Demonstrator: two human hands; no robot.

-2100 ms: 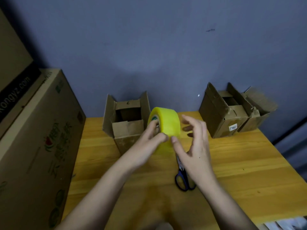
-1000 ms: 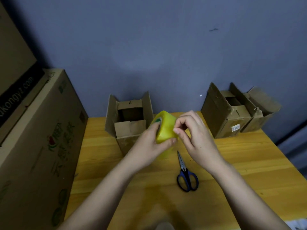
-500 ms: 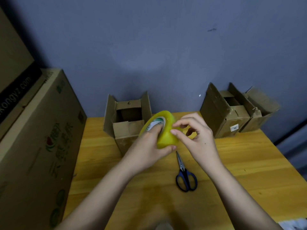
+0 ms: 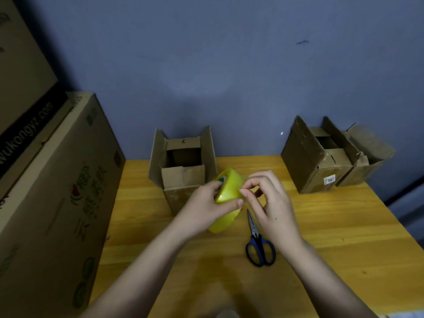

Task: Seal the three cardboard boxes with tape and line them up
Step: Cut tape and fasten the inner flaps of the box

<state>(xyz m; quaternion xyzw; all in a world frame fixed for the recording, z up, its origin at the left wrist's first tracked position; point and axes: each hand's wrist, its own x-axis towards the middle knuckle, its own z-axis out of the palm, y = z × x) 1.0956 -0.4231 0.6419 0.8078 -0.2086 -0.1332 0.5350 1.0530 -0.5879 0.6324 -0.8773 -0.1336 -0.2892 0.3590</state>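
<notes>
My left hand (image 4: 203, 208) grips a yellow tape roll (image 4: 226, 204) above the middle of the wooden table (image 4: 344, 237). My right hand (image 4: 267, 203) picks at the roll's right edge with curled fingertips. One open cardboard box (image 4: 183, 177) stands just behind the roll, flaps up. Two more open boxes stand at the back right, a nearer one (image 4: 319, 161) and one behind it (image 4: 367, 154), touching each other.
Blue-handled scissors (image 4: 259, 242) lie on the table below my right hand. A large printed carton (image 4: 52, 203) fills the left side, with another leaning on top of it. A blue-grey wall runs along the table's far edge.
The roll has been turned in my left hand and tilted. My right hand went from open fingers beside it to pinching at its edge.
</notes>
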